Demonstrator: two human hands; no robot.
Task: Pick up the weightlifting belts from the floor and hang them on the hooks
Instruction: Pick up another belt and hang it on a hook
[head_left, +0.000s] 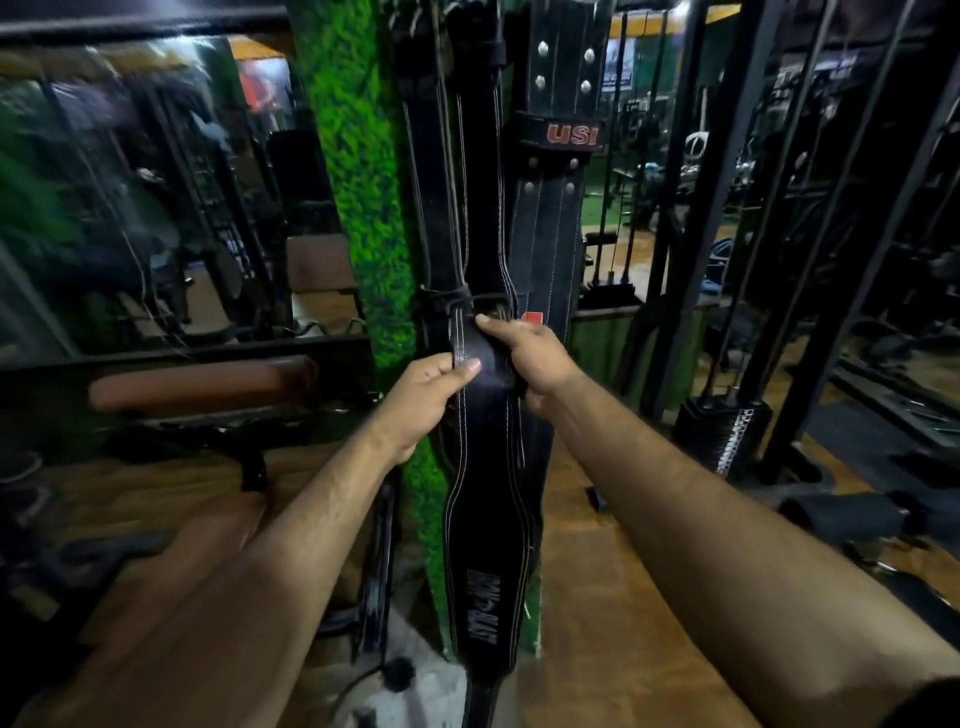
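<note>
A long black weightlifting belt with white stitching and grey lettering hangs straight down in front of a green mossy pillar. My left hand pinches its left edge at about mid-height. My right hand grips the same belt's right edge, thumb on its front. Above my hands, more black belts hang from the top of the frame: a narrow stitched one on the left and a wide riveted one with a red "USI" label on the right. The hooks are out of view.
A brown padded bench stands to the left before a mirror wall. On the right rise black cable-machine frames and a weight stack. Below lies a wooden floor, with dark gear at the lower left.
</note>
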